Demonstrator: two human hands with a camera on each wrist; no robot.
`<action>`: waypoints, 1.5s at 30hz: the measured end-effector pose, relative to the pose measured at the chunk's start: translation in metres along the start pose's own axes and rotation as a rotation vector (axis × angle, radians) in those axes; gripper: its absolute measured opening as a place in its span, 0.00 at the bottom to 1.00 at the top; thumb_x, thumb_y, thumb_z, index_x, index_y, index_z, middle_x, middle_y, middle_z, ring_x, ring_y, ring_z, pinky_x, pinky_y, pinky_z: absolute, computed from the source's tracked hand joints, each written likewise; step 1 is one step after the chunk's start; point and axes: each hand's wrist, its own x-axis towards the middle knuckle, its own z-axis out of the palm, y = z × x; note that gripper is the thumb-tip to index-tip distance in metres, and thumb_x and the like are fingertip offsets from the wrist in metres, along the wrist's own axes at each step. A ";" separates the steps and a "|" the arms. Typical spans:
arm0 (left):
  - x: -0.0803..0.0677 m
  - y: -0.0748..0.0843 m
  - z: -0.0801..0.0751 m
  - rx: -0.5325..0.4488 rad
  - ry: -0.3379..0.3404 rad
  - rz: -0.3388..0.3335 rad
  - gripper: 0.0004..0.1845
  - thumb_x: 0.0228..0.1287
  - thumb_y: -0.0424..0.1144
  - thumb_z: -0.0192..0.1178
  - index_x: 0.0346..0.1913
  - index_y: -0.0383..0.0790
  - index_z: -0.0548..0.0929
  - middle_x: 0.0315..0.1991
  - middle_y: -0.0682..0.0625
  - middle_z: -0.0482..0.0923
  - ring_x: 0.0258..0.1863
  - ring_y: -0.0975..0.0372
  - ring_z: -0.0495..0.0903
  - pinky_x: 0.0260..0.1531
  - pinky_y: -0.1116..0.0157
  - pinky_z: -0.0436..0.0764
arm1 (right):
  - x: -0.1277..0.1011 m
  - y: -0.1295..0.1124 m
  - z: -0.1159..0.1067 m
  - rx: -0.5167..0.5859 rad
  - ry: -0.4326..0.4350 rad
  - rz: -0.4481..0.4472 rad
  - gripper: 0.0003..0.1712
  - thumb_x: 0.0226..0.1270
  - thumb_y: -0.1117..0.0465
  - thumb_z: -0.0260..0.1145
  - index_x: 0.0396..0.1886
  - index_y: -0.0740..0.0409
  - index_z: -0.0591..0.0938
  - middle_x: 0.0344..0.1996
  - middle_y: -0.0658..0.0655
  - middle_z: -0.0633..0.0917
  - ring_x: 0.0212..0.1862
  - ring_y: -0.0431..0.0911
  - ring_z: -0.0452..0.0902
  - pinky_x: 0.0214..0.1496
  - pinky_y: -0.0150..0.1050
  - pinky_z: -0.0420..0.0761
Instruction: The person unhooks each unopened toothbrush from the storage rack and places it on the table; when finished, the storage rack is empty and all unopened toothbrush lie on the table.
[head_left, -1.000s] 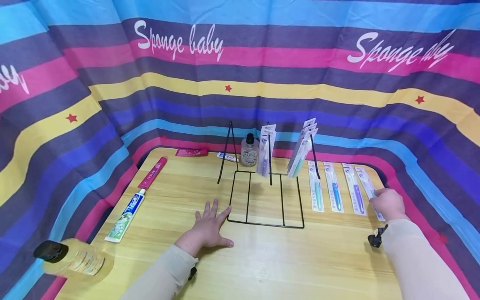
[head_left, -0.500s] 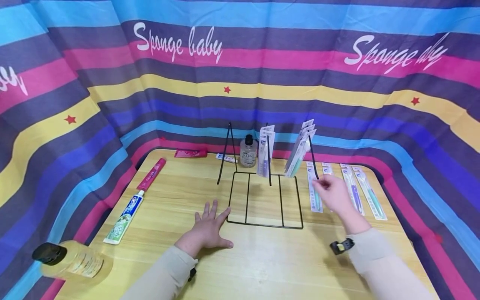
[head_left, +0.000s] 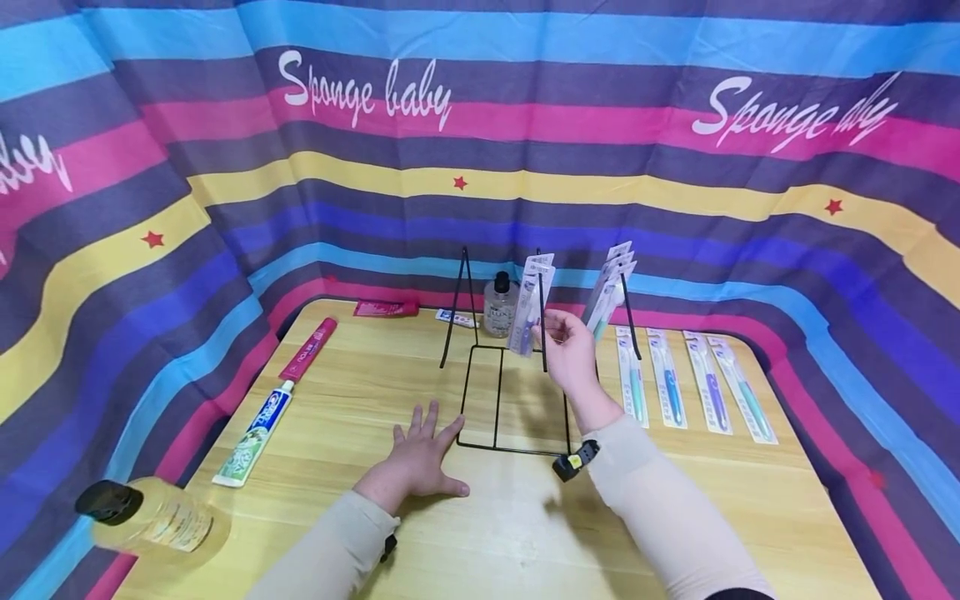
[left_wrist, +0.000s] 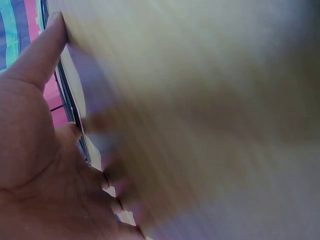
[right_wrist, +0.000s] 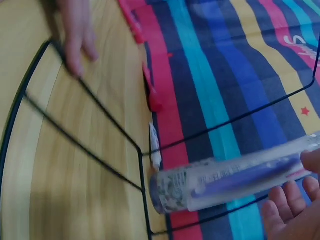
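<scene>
My right hand [head_left: 570,350] reaches into the black wire rack [head_left: 517,450] and pinches the edge of a packaged toothbrush [head_left: 523,321] on the middle hook. In the right wrist view, its thumb overlaps the purple toothbrush pack and the other fingers curl below it. More packs hang behind that one. A second bunch of packaged toothbrushes [head_left: 602,292] hangs on the right hook, partly behind my hand. My left hand [head_left: 416,462] rests on the table with its fingers spread, one fingertip right at the rack's base. The left hook [head_left: 453,312] is bare.
Several packaged toothbrushes [head_left: 666,379] lie in a row on the right. Behind the rack stands a clear bottle [head_left: 498,310]. Toothpaste tubes [head_left: 255,433] lie along the left and back edges, and a yellowish bottle [head_left: 161,517] stands front left. A striped curtain [head_left: 480,125] surrounds the table.
My right hand has left the rightmost toothbrush pack, passed the rack's right hook and reached the middle hook's packs. The front pack there tilts slightly more. My left hand stays put.
</scene>
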 end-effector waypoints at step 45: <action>-0.001 0.004 -0.002 -0.027 -0.007 -0.006 0.64 0.49 0.70 0.78 0.86 0.52 0.58 0.85 0.30 0.35 0.82 0.33 0.32 0.71 0.23 0.40 | -0.139 -0.009 -0.111 0.213 -0.297 0.044 0.07 0.72 0.79 0.61 0.42 0.86 0.77 0.34 0.51 0.87 0.34 0.42 0.87 0.36 0.41 0.91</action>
